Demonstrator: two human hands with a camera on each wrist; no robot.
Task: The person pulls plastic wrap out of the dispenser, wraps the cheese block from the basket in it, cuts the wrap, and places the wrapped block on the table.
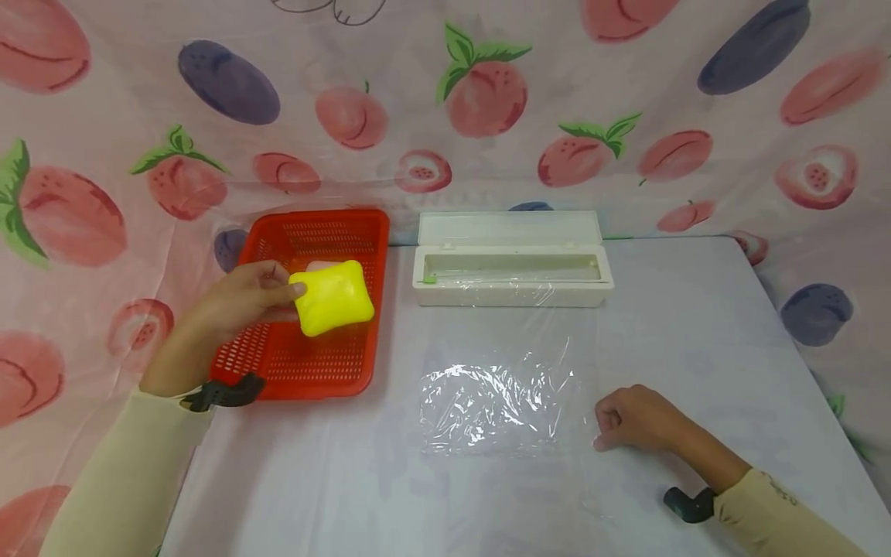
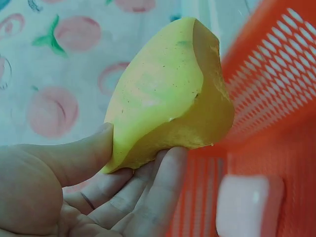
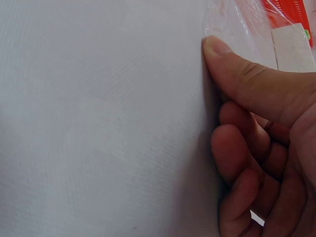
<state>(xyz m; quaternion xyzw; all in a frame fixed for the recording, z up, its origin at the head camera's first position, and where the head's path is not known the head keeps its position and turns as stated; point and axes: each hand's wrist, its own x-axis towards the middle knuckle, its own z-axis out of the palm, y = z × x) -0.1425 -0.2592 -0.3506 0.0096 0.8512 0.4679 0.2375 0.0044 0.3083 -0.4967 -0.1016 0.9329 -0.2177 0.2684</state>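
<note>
My left hand (image 1: 240, 302) pinches a yellow, pillow-shaped object (image 1: 334, 299) above the red basket (image 1: 381, 309). In the left wrist view, the thumb and fingers of my left hand (image 2: 113, 182) grip one end of the yellow object (image 2: 158, 94), whose underside is hollowed. Clear plastic film (image 1: 497, 402) stretches from the white box (image 1: 515, 295) over the white tabletop. To the film's right, my right hand (image 1: 640, 419) rests on the table with fingers loosely curled, holding nothing. The right wrist view puts the thumb of this hand (image 3: 266, 128) beside the film (image 3: 239, 29).
A pale pink block (image 2: 242, 205) lies in the basket, partly behind the yellow object in the head view. The white box's lid (image 1: 508, 229) is raised, and a small green piece (image 1: 430, 278) sits at the box's left. A fruit-patterned cloth (image 1: 487, 170) hangs behind the table.
</note>
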